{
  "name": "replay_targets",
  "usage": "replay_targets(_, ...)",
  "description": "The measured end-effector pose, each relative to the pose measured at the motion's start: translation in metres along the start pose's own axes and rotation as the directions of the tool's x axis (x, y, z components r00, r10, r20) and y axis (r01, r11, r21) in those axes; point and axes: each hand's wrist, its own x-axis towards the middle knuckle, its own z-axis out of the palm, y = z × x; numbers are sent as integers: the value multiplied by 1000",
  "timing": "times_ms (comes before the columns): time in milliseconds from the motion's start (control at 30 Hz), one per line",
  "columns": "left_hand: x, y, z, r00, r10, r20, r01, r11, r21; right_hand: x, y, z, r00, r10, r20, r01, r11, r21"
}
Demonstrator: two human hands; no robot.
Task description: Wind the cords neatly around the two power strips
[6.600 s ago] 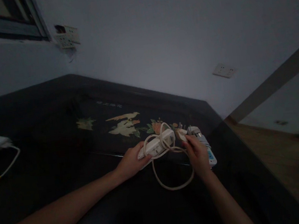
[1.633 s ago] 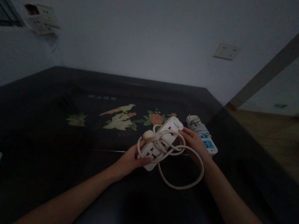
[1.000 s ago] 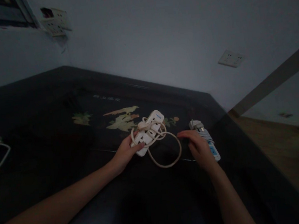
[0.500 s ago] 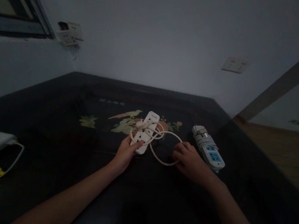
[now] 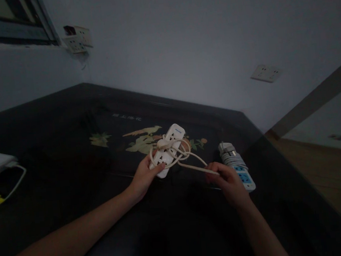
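White power strip (image 5: 175, 132) sits about mid-frame, long axis 1-to-7 o'clock; can't tell if it's lifted or on the black tabletop (image 5: 168, 233). Left hand (image 5: 143, 175) has its 7 o'clock end, thumb over the socket face, fingers wrapped under. Right hand (image 5: 228, 178), at 4 o'clock of the strip, fingers curled together, pinching the cream cord (image 5: 197, 167) in a narrow loop. Other turns lie loose across the sockets, plug (image 5: 163, 144) among them. Risks, my guess: pulling toward 4 o'clock could cinch the crossed turns into a knot, or swing the strip if the one-end grip slips; a wide pull could knock the second power strip (image 5: 243, 177) just beside the right hand. Text: blue label (image 5: 178, 131) at the strip's 1 o'clock end, too small to read; pale Chinese lettering (image 5: 126, 117) toward 10 o'clock, second character looks like 上, rest blurred.
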Motion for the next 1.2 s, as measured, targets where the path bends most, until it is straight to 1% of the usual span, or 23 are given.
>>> replay_targets(67,0,0,-1,998,63,19,-64,993,101,0,-1,9,995,86,-45,-75,973,218)
replay_targets(133,0,1,-3,991,130,32,-134,971,199,2,-4,17,989,132,-62,-100,925,365)
replay_targets(200,0,2,-4,980,195,45,-200,940,278,3,-9,23,984,161,-70,-107,867,487)
replay_targets(267,0,1,-6,963,260,73,-270,900,342,2,-14,27,973,211,-96,-104,768,631)
replay_targets(333,0,-2,-7,942,309,133,-336,859,386,-1,-21,29,957,257,-135,-78,675,734)
replay_targets(400,-2,-4,-8,924,327,200,-382,831,404,-5,-26,29,947,277,-162,-51,627,777)
replay_targets(467,-5,-5,-7,917,316,245,-394,822,412,-10,-28,29,944,261,-202,-17,649,760)
replay_targets(567,-10,-4,-3,912,298,281,-395,818,417,-14,-27,29,935,203,-291,41,753,656)
replay_targets(667,-13,-1,1,925,276,261,-365,838,405,-13,-22,31,932,90,-351,108,855,507)
replay_targets(733,-14,0,2,940,255,226,-326,864,385,-11,-19,32,933,22,-360,141,896,421)
replay_targets(800,-14,-1,2,943,247,223,-316,875,366,-8,-19,33,930,-3,-367,155,910,385)
replay_targets(967,-14,-4,-1,930,252,268,-340,866,367,-2,-16,29,928,-14,-373,150,929,339)
replay_targets(1133,-15,-3,-1,906,294,304,-399,833,384,2,-5,16,935,-55,-349,148,959,243)
replay_targets(1200,-17,-1,-1,895,295,335,-418,817,397,2,-3,10,937,-40,-346,138,955,263)
